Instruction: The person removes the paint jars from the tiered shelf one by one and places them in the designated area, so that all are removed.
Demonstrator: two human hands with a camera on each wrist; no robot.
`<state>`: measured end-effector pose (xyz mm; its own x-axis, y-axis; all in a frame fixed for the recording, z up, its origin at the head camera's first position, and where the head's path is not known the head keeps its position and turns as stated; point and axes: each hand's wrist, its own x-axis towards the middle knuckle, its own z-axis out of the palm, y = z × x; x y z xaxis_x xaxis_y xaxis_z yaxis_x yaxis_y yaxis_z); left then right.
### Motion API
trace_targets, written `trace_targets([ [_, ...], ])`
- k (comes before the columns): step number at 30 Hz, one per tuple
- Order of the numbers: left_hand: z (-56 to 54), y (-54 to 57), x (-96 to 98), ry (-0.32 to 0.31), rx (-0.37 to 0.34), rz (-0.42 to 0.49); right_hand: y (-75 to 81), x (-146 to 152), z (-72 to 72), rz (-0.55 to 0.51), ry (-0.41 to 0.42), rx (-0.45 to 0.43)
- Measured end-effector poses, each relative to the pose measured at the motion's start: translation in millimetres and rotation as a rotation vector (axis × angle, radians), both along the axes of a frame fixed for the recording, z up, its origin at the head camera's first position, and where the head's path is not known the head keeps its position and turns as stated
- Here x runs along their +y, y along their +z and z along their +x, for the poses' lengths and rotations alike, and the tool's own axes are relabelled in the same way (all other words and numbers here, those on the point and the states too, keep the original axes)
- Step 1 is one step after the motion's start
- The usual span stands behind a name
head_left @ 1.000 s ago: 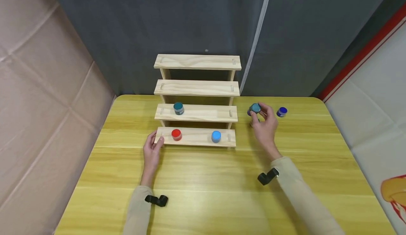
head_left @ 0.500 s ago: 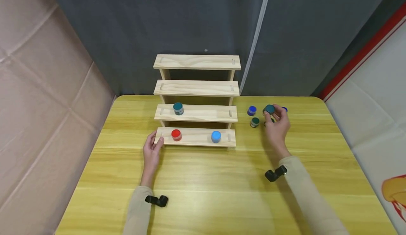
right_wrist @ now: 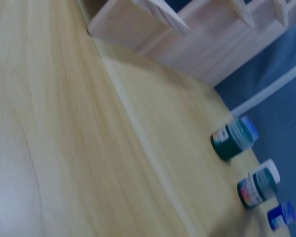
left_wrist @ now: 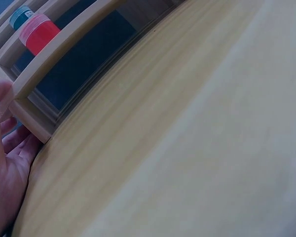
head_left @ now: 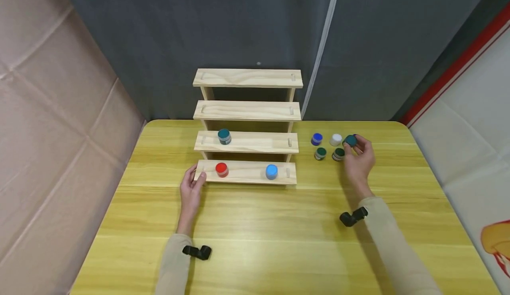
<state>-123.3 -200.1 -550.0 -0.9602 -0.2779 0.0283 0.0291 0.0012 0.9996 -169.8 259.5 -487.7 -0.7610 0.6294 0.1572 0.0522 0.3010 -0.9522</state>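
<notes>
My right hand (head_left: 360,162) pinches a small paint jar with a teal lid (head_left: 350,141) above the table's right side. Only slivers of that hand and jar show in the right wrist view. My left hand (head_left: 191,193) grips the left end of the lowest step of a wooden stepped shelf (head_left: 247,110), thumb on top and fingers by the side. On that step stand a red jar (head_left: 222,169) and a light blue jar (head_left: 272,171). Another teal-lidded jar (head_left: 224,136) sits one step higher, at the left.
Right of the shelf stand a blue-lidded jar (head_left: 316,139), a white-lidded jar (head_left: 336,139) and two dark green jars (head_left: 320,154). Another blue jar (right_wrist: 281,216) shows in the right wrist view, near the held one. A dark panel (head_left: 223,25) rises behind the table.
My right hand has moved right with the teal-lidded jar, over the row of jars. The white and green jars it covered are visible now. My left hand stays on the shelf.
</notes>
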Motion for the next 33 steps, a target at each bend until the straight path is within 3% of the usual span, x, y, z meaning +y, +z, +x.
trace_targets([
  [18,0.0,-0.6,2.4,0.009,-0.015,-0.014,-26.1,32,0.3,-0.003,-0.094,-0.037],
  [31,0.5,1.3,1.8,0.004,-0.009,-0.021,-34.9,41,2.2,-0.045,-0.136,-0.231],
  [33,1.8,7.0,2.4,-0.001,-0.018,-0.017,-35.6,41,2.0,-0.041,-0.134,-0.247],
])
